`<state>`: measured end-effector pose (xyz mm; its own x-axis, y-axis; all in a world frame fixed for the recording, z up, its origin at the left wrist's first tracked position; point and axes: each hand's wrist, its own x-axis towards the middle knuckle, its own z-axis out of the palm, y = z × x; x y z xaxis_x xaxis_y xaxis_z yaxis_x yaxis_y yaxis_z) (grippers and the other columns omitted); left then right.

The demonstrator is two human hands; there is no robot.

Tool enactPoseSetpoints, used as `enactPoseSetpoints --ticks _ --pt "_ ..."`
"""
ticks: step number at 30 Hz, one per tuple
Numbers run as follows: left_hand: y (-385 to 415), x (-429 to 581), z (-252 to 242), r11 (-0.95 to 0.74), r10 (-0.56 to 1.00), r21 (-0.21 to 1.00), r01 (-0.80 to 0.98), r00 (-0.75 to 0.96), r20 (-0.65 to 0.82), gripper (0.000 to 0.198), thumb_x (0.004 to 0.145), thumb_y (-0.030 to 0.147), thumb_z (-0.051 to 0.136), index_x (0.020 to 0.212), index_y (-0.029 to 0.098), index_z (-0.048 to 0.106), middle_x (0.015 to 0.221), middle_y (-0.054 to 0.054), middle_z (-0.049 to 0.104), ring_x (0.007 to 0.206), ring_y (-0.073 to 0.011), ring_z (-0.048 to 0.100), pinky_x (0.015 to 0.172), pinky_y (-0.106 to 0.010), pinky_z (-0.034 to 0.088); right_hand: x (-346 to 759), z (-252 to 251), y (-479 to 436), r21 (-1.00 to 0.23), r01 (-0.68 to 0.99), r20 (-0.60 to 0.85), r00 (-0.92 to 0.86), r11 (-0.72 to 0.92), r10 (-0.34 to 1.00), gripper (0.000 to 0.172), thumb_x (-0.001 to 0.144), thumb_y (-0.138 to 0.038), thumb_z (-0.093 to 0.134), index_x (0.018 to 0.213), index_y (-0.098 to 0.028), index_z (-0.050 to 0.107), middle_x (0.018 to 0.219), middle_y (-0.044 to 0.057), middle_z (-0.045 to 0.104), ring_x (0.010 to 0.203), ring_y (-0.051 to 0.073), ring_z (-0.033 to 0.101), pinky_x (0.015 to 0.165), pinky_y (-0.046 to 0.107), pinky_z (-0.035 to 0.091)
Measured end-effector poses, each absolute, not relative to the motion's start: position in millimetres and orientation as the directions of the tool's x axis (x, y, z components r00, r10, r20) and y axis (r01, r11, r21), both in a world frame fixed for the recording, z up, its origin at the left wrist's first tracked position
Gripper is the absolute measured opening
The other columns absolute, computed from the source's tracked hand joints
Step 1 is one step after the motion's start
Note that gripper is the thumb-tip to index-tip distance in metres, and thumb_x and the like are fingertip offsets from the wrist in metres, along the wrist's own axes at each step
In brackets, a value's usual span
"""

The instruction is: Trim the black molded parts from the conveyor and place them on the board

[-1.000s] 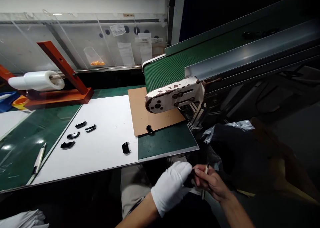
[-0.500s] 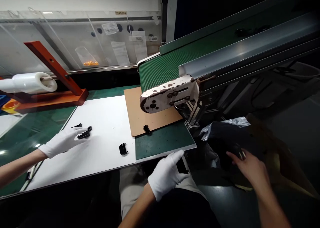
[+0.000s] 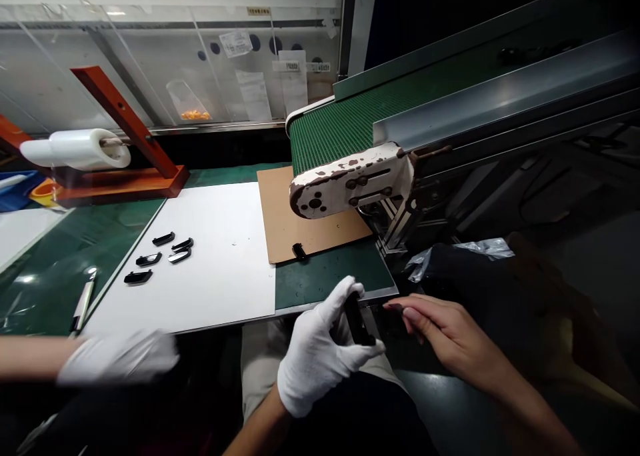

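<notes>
My left hand (image 3: pixel 313 353), in a white glove, grips a dark, narrow black plastic part (image 3: pixel 356 319) between thumb and fingers, above my lap at the bench's front edge. Just right of that part is my bare right hand (image 3: pixel 445 326), its thumb and fingers pinched together. Something small and dark seems to sit at the fingertips, too unclear to name. Several glossy black plastic parts (image 3: pixel 149 259) lie on the white sheet (image 3: pixel 220 276) at left. Another one, a small black piece (image 3: pixel 299 251), rests at the cardboard's front edge.
A co-worker's gloved hand (image 3: pixel 120 357) is blurred at lower left. The green conveyor belt (image 3: pixel 327 136) overhangs the cardboard (image 3: pixel 280 209). A film roll (image 3: pixel 75 149) hangs on an orange stand (image 3: pixel 125 119). A dark bag (image 3: pixel 460 263) lies at right.
My right hand has moved left, close to the part in my left hand. The co-worker's hand has drawn back toward the front; the black part near the white sheet's right edge is gone from there.
</notes>
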<state>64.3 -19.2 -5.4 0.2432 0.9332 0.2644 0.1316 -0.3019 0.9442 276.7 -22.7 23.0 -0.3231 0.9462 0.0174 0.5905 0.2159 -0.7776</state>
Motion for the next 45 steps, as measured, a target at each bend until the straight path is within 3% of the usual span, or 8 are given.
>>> enactPoseSetpoints --ticks 2,6,9,24,38,45 --pt "-21.1 64.2 -3.3 -0.318 0.928 0.938 0.134 0.246 0.28 0.077 0.066 0.024 0.08 0.133 0.019 0.044 0.119 -0.007 0.066 0.106 -0.0193 0.065 0.098 -0.031 0.051 265.6 35.0 -21.7 -0.76 0.586 0.038 -0.389 0.28 0.92 0.042 0.097 -0.044 0.032 0.112 -0.02 0.063 0.098 0.007 0.068 0.089 0.02 0.063 0.077 0.031 0.049" --pt "-24.1 64.1 0.7 -0.288 0.934 0.946 0.147 0.262 0.243 0.08 0.065 0.028 0.081 0.135 0.019 0.043 0.118 -0.007 0.066 0.105 -0.0209 0.065 0.095 -0.031 0.053 250.1 48.6 -23.7 -0.593 0.699 0.024 -0.481 0.4 0.876 0.064 0.074 -0.076 0.046 0.093 -0.017 0.062 0.075 0.004 0.066 0.063 0.022 0.062 0.054 0.032 0.044" --pt "-25.5 64.5 2.8 -0.274 0.928 0.953 0.131 0.295 0.226 0.083 0.064 0.026 0.082 0.136 0.019 0.042 0.119 -0.007 0.066 0.105 -0.0209 0.065 0.096 -0.031 0.052 245.0 48.7 -24.1 -0.45 0.759 0.06 -0.499 0.47 0.864 0.072 0.062 -0.084 0.051 0.086 -0.016 0.059 0.072 0.004 0.065 0.06 0.023 0.063 0.052 0.033 0.042" --pt "-25.7 64.7 3.2 -0.242 0.907 0.967 0.075 0.37 0.198 0.083 0.064 0.034 0.081 0.137 0.021 0.043 0.12 -0.008 0.065 0.107 -0.0243 0.064 0.099 -0.034 0.049 243.6 42.1 -21.8 -0.277 0.776 0.131 -0.554 0.567 0.822 0.087 0.07 -0.088 0.016 0.079 -0.012 0.058 0.063 0.008 0.063 0.048 0.023 0.06 0.044 0.033 0.031" --pt "-25.9 66.6 8.1 -0.196 0.934 0.971 0.138 0.328 0.142 0.078 0.061 0.032 0.083 0.131 0.016 0.051 0.119 -0.009 0.067 0.107 -0.0257 0.064 0.1 -0.036 0.05 242.6 31.6 -21.1 -0.157 0.782 0.226 -0.566 0.603 0.793 0.083 0.08 -0.079 0.011 0.076 -0.012 0.059 0.058 0.007 0.061 0.045 0.019 0.058 0.042 0.031 0.022" --pt "-22.9 64.0 10.1 -0.262 0.928 0.948 0.178 0.315 0.198 0.077 0.062 0.033 0.083 0.13 0.014 0.052 0.117 -0.009 0.068 0.106 -0.0264 0.065 0.098 -0.036 0.052 239.9 29.5 -20.5 -0.077 0.777 0.307 -0.578 0.625 0.757 0.08 0.083 -0.076 0.009 0.069 -0.014 0.058 0.053 0.005 0.058 0.043 0.017 0.054 0.042 0.031 0.02"
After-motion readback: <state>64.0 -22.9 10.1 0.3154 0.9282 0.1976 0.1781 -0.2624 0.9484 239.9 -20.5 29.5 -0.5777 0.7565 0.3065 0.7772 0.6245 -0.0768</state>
